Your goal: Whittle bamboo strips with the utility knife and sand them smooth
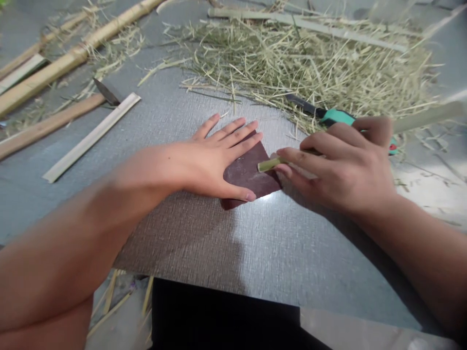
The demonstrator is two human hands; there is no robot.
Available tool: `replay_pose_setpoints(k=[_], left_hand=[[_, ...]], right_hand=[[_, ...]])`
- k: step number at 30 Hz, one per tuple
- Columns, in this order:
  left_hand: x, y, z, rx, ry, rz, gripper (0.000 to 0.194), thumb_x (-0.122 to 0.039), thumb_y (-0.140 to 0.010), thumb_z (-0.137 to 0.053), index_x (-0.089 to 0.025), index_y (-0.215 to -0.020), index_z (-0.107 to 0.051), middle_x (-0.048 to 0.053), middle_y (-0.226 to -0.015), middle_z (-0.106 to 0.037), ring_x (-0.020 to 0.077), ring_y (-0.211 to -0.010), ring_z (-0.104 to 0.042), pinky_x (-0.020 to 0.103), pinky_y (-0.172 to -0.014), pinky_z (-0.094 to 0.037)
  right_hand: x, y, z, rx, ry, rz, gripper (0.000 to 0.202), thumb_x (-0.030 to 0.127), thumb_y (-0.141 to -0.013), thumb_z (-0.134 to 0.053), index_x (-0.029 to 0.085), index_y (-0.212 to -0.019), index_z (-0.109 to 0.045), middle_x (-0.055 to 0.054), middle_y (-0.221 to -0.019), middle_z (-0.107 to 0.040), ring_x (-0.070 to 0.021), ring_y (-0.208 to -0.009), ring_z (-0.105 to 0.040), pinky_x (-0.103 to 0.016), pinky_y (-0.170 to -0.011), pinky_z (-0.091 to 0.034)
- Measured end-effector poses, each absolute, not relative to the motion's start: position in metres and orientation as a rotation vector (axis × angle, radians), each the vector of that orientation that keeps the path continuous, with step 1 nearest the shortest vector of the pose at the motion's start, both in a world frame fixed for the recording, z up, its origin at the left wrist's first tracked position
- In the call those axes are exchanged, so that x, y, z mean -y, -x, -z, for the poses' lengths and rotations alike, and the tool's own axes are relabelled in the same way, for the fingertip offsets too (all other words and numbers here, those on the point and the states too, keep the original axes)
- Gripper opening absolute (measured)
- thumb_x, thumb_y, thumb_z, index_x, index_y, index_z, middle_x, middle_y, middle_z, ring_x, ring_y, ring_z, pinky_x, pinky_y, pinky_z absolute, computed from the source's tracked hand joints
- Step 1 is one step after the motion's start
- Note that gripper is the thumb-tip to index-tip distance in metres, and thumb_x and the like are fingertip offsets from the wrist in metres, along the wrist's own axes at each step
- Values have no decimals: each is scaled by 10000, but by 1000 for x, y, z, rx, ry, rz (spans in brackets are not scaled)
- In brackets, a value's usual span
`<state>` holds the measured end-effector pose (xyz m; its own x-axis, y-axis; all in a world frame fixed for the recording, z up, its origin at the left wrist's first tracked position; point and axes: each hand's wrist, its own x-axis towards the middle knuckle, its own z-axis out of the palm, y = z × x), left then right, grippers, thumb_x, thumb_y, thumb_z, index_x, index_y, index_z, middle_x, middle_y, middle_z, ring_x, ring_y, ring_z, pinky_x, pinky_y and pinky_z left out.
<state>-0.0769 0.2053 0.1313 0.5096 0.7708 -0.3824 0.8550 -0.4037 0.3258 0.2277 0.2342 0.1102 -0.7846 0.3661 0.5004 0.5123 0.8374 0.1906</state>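
Observation:
My left hand (215, 158) lies flat with fingers spread, pressing on a dark brown sheet of sandpaper (242, 170) on the table. Between thumb and fingers, my right hand (343, 160) grips a bamboo strip (270, 164). The strip's near end rests on the sandpaper, just right of my left hand; the grip hides its middle. A pale strip (430, 116) shows beyond the right hand, and I cannot tell whether it is the same piece. Behind the right hand's knuckles lies a tool with a green and black handle (337, 116), partly covered.
A heap of bamboo shavings (314, 68) spreads over the back of the grey table (197, 238). At left lie a short bamboo slat (91, 138), a wooden-handled hammer (54, 121) and a long bamboo pole (76, 56). The table's front edge runs close to my body.

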Motion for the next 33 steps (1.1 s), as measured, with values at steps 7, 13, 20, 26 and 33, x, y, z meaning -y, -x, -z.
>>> replay_pose_setpoints(k=[7, 13, 20, 26, 33], left_hand=[[-205, 77, -131, -1339, -2280, 243, 1345, -982, -1003, -617, -354, -2016, 8, -24, -2076, 141, 453, -1925, 154, 640, -1522, 201], [-205, 76, -133, -1338, -2264, 255, 1353, -985, -998, -615, -342, -2017, 2, -23, -2076, 144, 467, -1921, 158, 639, -1524, 194], [-206, 77, -133, -1330, -2273, 244, 1336, -979, -1001, -610, -362, -2015, 4, -32, -2076, 150, 452, -1923, 165, 653, -1522, 197], [-206, 75, -134, -1343, -2263, 265, 1335, -956, -1009, -611, -324, -2018, -8, -10, -2077, 153, 439, -1924, 176, 633, -1513, 222], [-205, 74, -135, -1347, -2261, 273, 1340, -951, -1011, -608, -308, -2018, -1, -4, -2078, 154, 433, -1924, 177, 616, -1514, 227]], right_hand=[[-233, -229, -111, 2598, 732, 343, 278, 548, -1196, -723, 311, -1202, -868, -39, -1021, -764, -241, -1030, -607, -487, -1103, -350], [-231, -224, -107, 2563, 692, 347, 261, 532, -1178, -778, 290, -1178, -875, -26, -1007, -766, -221, -1000, -598, -466, -1069, -351], [-237, -228, -108, 2630, 838, 209, 332, 548, -1236, -650, 324, -1211, -894, -57, -1043, -765, -254, -1058, -608, -478, -1077, -357], [-235, -227, -106, 2591, 817, 195, 328, 538, -1229, -660, 308, -1171, -887, -48, -1009, -759, -248, -1035, -609, -469, -1094, -339], [-239, -227, -102, 2557, 718, 238, 246, 497, -1188, -764, 292, -1162, -898, -23, -996, -734, -223, -1003, -572, -445, -1051, -332]])
